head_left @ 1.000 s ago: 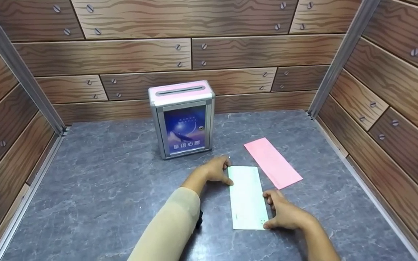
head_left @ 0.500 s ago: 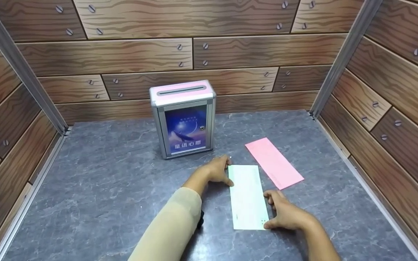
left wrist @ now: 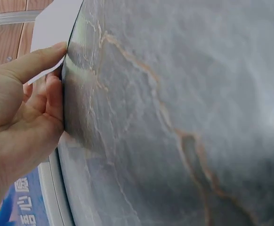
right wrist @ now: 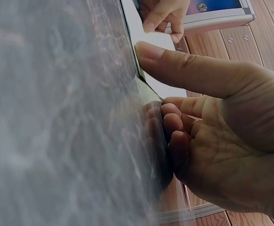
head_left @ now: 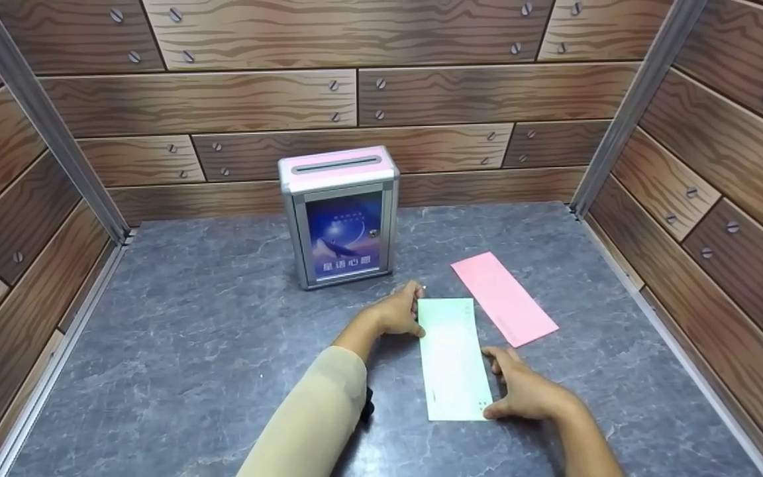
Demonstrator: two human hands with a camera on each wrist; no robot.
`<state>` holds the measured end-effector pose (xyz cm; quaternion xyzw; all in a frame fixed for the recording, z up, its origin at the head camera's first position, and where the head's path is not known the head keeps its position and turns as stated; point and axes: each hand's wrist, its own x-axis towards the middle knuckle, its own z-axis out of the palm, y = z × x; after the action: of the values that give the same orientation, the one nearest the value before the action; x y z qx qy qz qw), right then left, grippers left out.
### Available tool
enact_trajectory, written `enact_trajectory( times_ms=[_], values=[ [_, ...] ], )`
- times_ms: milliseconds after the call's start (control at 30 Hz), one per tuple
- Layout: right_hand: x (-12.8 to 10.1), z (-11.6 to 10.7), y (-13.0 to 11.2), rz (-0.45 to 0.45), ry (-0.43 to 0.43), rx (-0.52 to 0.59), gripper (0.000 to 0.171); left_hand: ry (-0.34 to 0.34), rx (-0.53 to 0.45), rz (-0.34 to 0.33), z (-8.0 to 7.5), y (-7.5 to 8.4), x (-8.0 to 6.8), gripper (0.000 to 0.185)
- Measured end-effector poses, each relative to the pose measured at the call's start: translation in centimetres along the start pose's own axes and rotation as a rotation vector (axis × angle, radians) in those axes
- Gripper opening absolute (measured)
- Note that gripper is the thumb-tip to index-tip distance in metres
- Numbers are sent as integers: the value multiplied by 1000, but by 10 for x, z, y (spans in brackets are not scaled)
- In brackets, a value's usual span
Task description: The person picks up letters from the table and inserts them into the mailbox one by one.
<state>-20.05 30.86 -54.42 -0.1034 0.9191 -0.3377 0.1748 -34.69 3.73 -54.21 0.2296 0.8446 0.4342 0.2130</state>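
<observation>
Green paper (head_left: 451,358) is lying on the bench (head_left: 189,344); the left hand (head_left: 398,311) and right hand (head_left: 520,391) are pinching its edges, probably lifting it next.

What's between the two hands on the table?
The pale green slip lies between them in the head view: the left hand touches its far left corner, the right hand its near right edge.

Matt paper envelope (head_left: 452,361) on a smooth, stone-look grey tabletop (head_left: 189,344).
</observation>
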Motion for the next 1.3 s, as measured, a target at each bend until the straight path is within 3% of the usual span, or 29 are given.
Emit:
enact_trajectory(
  times_ms=[467, 633, 867, 1067, 1167, 1300],
  values=[
    [5, -1, -1, -35, -48, -10, 109, -15, -128, -46, -5, -11, -4, 48],
    [12, -6, -7, -2, -67, 75, 92, 12, -226, -59, -5, -12, -5, 47],
    [19, -8, -16, 16, 26, 173, 60, 128, -407, -105, -4, -10, -8, 42],
    [19, -12, -19, -40, -1, 217, 50, 167, -545, -108, -2, -1, -12, 51],
    [20, -15, -20, -76, -23, 303, 47, 176, -635, -88, -2, 5, -14, 61],
    [21, -18, -21, -112, -69, 438, 45, 188, -655, -41, -6, 13, -18, 66]
  ],
)
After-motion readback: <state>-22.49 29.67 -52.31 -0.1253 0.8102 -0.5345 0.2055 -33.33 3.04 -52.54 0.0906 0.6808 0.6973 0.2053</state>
